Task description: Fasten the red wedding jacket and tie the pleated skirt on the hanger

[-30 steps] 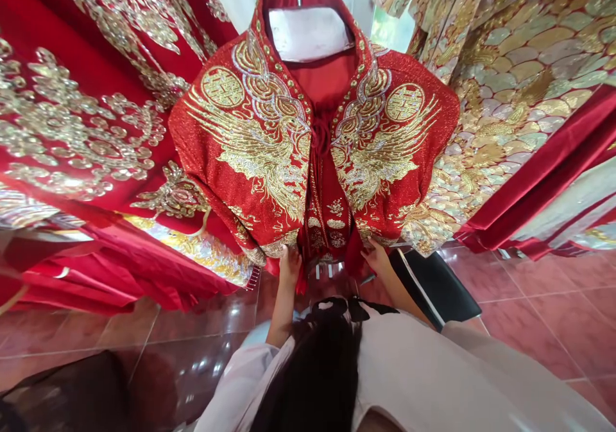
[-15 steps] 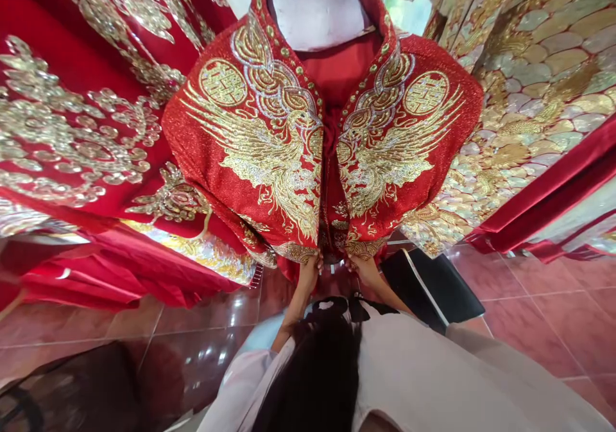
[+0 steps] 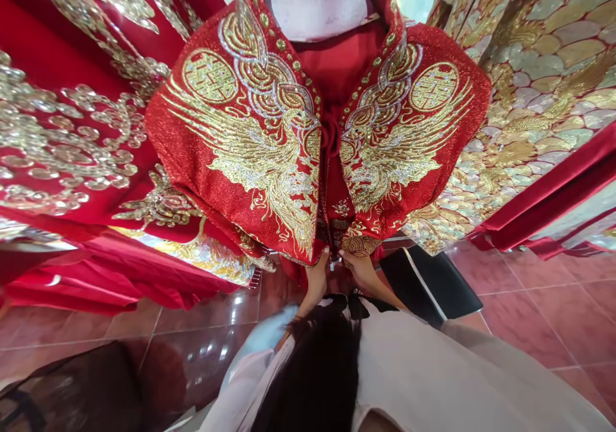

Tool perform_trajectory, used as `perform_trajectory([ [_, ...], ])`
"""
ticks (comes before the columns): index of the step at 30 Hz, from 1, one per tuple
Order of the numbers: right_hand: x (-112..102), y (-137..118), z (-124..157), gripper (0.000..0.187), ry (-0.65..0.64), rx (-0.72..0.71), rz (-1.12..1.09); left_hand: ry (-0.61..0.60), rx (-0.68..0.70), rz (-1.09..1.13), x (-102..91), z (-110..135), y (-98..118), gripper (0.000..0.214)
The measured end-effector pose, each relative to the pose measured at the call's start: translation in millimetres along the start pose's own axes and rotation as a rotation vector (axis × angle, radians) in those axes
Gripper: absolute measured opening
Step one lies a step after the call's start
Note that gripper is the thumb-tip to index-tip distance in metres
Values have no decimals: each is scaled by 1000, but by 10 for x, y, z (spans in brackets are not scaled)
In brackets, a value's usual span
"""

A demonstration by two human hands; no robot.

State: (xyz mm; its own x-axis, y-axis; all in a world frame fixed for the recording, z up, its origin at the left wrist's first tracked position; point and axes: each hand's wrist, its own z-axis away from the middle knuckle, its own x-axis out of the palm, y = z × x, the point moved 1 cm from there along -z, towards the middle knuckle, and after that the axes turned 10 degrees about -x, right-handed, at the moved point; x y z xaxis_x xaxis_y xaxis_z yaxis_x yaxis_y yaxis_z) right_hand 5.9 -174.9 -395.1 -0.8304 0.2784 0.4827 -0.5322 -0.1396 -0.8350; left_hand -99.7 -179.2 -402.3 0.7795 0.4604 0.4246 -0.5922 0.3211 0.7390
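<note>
A red jacket point(image 3: 269, 137) with gold phoenix embroidery hangs in front of me on a hanger, its white lining showing at the collar. My left hand point(image 3: 317, 276) grips the bottom hem of the jacket's left front panel. My right hand point(image 3: 359, 266) grips the hem of the right front panel. Both hands sit close together at the front opening, fingers curled into the cloth and partly hidden under it.
More red and gold embroidered garments point(image 3: 72, 130) hang on the left, and a scale-patterned gold garment point(image 3: 534, 79) on the right. A black seat point(image 3: 433, 284) stands behind the jacket on the red tiled floor point(image 3: 529, 316).
My hands have moved together from apart, drawing the two front panels closed. The jacket now sits closer and higher in view.
</note>
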Motion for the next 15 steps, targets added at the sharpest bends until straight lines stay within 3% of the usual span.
perform_trajectory([
  [15, 111, -8, 38, 43, -9, -15, -30, -3, 1, 0, 70, 66, -14, 36],
])
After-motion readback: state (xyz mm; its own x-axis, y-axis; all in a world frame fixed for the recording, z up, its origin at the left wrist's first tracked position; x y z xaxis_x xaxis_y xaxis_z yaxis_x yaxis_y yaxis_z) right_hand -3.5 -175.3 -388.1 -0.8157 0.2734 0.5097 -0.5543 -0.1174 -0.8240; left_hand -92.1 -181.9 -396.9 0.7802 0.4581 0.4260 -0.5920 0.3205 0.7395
